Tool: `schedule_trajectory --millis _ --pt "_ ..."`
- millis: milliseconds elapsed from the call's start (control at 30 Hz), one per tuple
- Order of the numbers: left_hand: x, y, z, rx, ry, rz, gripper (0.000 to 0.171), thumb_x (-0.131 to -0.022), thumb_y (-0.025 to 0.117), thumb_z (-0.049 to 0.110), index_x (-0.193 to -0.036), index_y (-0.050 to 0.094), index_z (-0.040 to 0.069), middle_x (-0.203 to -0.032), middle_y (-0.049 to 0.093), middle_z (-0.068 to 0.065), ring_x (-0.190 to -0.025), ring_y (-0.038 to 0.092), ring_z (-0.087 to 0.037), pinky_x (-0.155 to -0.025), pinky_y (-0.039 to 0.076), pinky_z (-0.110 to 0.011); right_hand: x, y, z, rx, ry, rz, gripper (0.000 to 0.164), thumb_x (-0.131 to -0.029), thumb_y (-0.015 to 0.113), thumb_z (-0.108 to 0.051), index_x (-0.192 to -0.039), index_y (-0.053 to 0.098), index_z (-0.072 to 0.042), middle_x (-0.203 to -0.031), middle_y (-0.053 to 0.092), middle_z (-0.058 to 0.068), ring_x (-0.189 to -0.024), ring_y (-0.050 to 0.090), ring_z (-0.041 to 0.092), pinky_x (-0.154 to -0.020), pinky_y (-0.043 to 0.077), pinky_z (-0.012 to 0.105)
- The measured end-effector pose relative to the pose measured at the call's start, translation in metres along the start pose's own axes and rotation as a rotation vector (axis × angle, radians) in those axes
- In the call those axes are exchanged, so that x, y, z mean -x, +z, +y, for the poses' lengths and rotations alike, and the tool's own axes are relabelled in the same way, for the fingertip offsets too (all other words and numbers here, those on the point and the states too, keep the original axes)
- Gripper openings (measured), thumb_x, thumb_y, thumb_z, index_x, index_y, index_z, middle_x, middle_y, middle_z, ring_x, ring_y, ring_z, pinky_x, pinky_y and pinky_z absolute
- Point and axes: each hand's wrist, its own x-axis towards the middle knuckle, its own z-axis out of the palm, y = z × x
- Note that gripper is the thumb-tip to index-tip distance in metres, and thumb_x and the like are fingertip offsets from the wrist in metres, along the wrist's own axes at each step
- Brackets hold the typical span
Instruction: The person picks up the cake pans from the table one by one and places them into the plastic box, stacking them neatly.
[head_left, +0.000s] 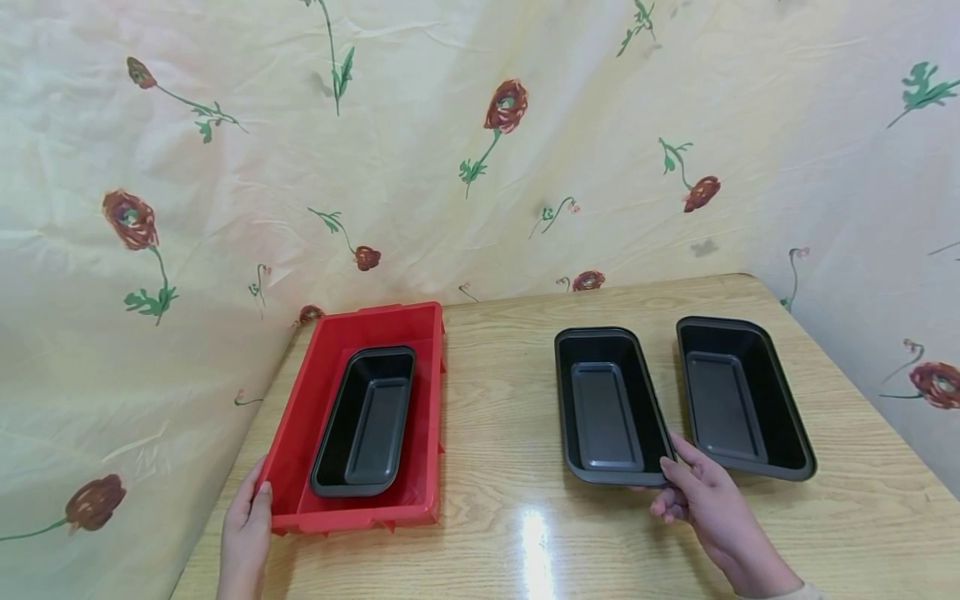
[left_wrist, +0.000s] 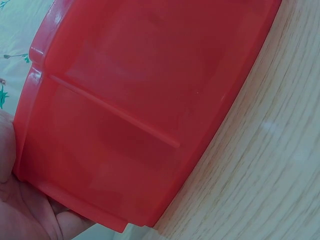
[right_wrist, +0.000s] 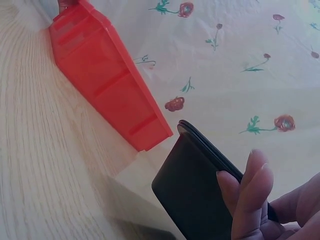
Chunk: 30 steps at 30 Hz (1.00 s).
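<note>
A red plastic tray (head_left: 300,417) stands at the left of the table, with one black loaf pan (head_left: 378,429) lying inside it. My left hand (head_left: 246,521) grips the tray's near left corner; the left wrist view shows the hand (left_wrist: 30,210) around that corner beside the tray's outer wall (left_wrist: 125,100). With thumb and fingers, my right hand (head_left: 708,504) pinches the near right corner of a second loaf pan (head_left: 606,408). In the right wrist view this pan (right_wrist: 192,185) is tilted, its shadow on the wood below. A third loaf pan (head_left: 723,396) sits just right of it.
The light wooden table (head_left: 495,417) carries all of these things, and bare wood lies between the tray and the middle pan. A flowered cloth (head_left: 420,150) hangs behind the table and along both sides. Light glares off the tabletop near the front.
</note>
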Motion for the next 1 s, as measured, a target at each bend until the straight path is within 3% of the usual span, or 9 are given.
schedule_trajectory --millis 267,533,800,1000 --pt "0.0003 -0.0001 -0.0003 -0.003 0.005 0.003 0.058 -0.114 0.033 0.027 -0.167 0.016 0.015 -0.165 0.025 -0.023 -0.143 0.034 -0.045 -0.089 0.054 -0.026 0.0 0.0007 -0.0011 -0.005 -0.019 -0.011 0.067 -0.113 0.037 -0.011 -0.16 -0.008 0.008 -0.09 0.077 0.012 -0.057 0.064 0.011 -0.055 0.053 0.023" --pt "-0.0002 0.0 -0.0005 0.012 -0.002 -0.001 0.058 -0.114 0.034 0.028 -0.168 0.016 0.015 -0.166 0.025 -0.023 -0.143 0.034 -0.045 -0.083 0.053 -0.019 -0.0004 0.0013 -0.002 -0.021 -0.049 -0.022 0.067 -0.113 0.038 -0.011 -0.16 -0.007 0.008 -0.087 0.077 0.013 -0.057 0.064 0.012 -0.054 0.052 0.024" --pt "0.0004 0.0013 -0.0004 0.005 0.0 0.014 0.058 -0.114 0.032 0.028 -0.167 0.015 0.014 -0.166 0.025 -0.023 -0.143 0.034 -0.045 -0.098 0.045 -0.044 0.0001 0.0026 -0.0039 -0.024 -0.068 -0.036 0.068 -0.113 0.038 -0.012 -0.159 -0.007 0.009 -0.084 0.076 0.012 -0.056 0.063 0.011 -0.054 0.052 0.024" --pt "0.0008 0.0016 0.0007 0.01 -0.005 0.018 0.058 -0.114 0.034 0.027 -0.168 0.016 0.015 -0.166 0.025 -0.023 -0.143 0.034 -0.045 -0.091 0.053 -0.03 0.0003 0.0043 -0.006 -0.027 -0.083 -0.048 0.068 -0.113 0.039 -0.012 -0.159 -0.007 0.009 -0.083 0.076 0.011 -0.056 0.063 0.011 -0.054 0.052 0.023"
